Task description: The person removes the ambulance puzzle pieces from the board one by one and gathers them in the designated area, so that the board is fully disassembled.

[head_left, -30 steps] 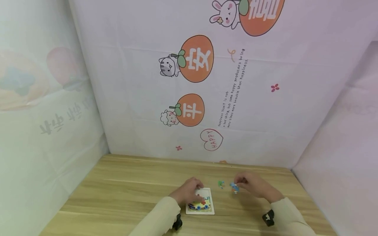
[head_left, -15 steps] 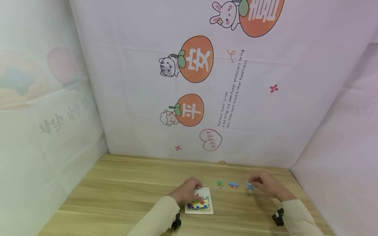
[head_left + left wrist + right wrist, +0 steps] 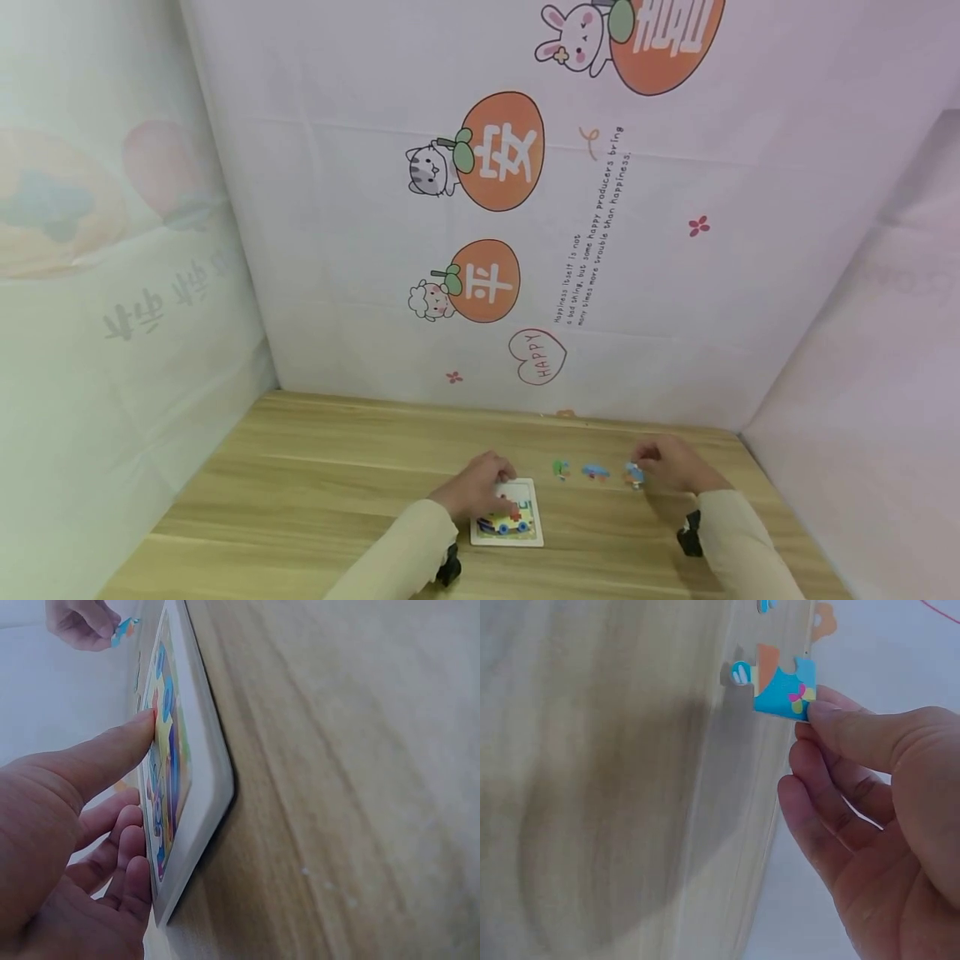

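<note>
A square jigsaw board (image 3: 517, 542) with a white frame and a yellow vehicle picture lies on the table. My left hand (image 3: 477, 487) rests on it. In the left wrist view its thumb (image 3: 131, 739) presses the picture, and the other fingers lie bent along the face near the frame (image 3: 214, 769). To the right, my right hand (image 3: 672, 462) pinches a blue jigsaw piece (image 3: 778, 696) with an orange part and a small flower print between thumb and fingertips. A green piece (image 3: 560, 469) and another blue piece (image 3: 596, 472) lie between the board and the right hand.
The wood-grain table (image 3: 337, 467) meets a printed cloth wall (image 3: 360, 350) at the back. More cloth stands to the left (image 3: 112, 400) and right (image 3: 862, 400). Each wrist carries a black strapped device.
My right hand has moved right with its piece, and then stayed near the same spot. A blue piece now lies apart from the hand. The left hand has not moved.
</note>
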`<state>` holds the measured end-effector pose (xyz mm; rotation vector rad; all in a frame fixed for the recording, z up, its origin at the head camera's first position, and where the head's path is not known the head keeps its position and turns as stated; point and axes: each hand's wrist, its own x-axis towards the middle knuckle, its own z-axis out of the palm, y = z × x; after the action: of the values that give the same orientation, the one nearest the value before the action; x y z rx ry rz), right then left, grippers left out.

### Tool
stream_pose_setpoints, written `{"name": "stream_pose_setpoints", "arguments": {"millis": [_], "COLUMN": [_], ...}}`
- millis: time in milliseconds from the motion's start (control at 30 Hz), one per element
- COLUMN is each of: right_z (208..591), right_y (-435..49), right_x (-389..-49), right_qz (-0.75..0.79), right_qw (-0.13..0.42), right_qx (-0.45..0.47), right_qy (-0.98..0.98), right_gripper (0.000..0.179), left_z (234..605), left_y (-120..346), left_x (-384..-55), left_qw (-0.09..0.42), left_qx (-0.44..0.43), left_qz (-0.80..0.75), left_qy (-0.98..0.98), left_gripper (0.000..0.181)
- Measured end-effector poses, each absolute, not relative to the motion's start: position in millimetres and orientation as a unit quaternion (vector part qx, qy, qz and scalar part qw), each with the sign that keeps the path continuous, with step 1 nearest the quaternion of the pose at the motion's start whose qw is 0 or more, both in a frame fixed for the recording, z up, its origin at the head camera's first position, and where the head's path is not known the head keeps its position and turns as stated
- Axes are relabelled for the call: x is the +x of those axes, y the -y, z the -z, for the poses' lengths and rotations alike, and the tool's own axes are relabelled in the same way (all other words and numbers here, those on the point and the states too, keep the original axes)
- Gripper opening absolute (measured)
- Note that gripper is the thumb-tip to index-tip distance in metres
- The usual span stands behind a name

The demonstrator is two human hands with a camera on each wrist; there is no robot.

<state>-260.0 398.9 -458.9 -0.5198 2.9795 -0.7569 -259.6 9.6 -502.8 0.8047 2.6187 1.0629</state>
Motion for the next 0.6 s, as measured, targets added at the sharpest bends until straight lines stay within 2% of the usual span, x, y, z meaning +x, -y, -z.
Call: {"name": "stream_pose_setpoints", "arguments": {"millis": [167, 300, 500, 600], "right_z": [456.7, 457.2, 463.0, 468.3], "right_y": [-396.0, -394.3, -395.4, -396.9], "right_x": [-265.7, -268.4, -269.4, -271.6], "right_qz": [0.246, 0.245, 0.250, 0.241], "right_qw": [0.046, 0.053, 0.051, 0.032], "right_qx": [-0.126, -0.118, -0.118, -0.140], "right_qy": [-0.960, -0.961, -0.960, -0.960], "right_gripper": [0.013, 0.015, 0.016, 0.015], "left_z": [503.3, 502.0, 499.8, 499.0], "left_y": [-10.3, -10.2, -10.8, -10.3], "left_x": [-260.7, -261.6, -261.1, -261.2], "left_qw": [0.104, 0.112, 0.122, 0.122], "left_qx": [0.270, 0.269, 0.268, 0.267], "left_qz": [-0.356, -0.360, -0.361, -0.356], "left_qy": [-0.889, -0.886, -0.885, -0.887], "left_gripper": [0.048, 0.049, 0.046, 0.047]}}
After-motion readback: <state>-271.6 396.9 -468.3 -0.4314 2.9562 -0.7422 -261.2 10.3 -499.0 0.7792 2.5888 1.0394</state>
